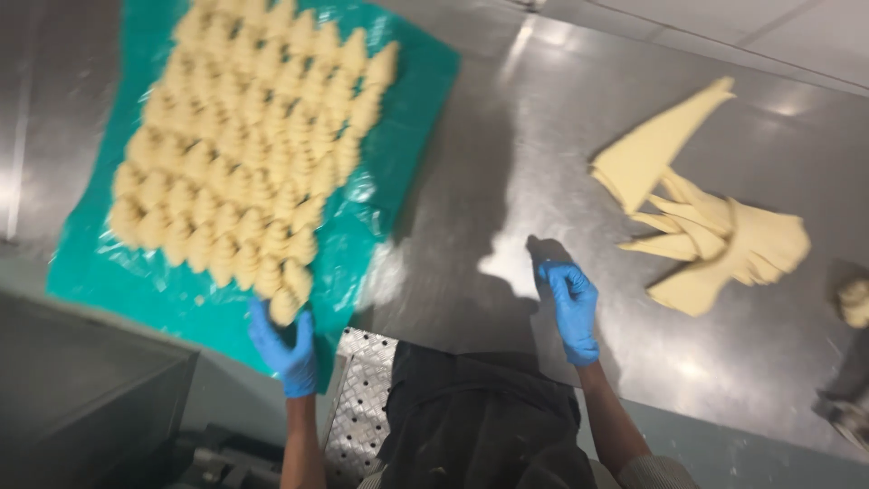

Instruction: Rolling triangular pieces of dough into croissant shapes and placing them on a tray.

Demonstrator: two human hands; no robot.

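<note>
Dozens of raw shaped croissants [249,154], pale yellow, lie in tight slanted rows on a green plastic sheet [412,100] at the far left of the work surface. Sheet hangs slightly over the near edge of the table. View is motion-blurred; an exact count cannot be made.

Left hand [285,349], in a blue glove, sits at the near edge of the sheet. Fingers curl up around the nearest croissant [283,306] in the last row, touching it; whether they fully close on it cannot be told through the blur.

Right hand [572,303], also blue-gloved, is raised over bare steel near the middle, fingers loosely bent, nothing in its grasp.

Cut dough triangles [701,213] lie in a loose overlapping heap at the far right, well apart from both hands. One small rolled piece [854,302] sits at the right edge of view.

Surface: stainless steel table [507,172], reflective, with bright light patches. Perforated metal panel [362,398] shows below the near edge, beside the person's dark apron [480,417]. Dark grey box-like unit [81,389] at near left.
</note>
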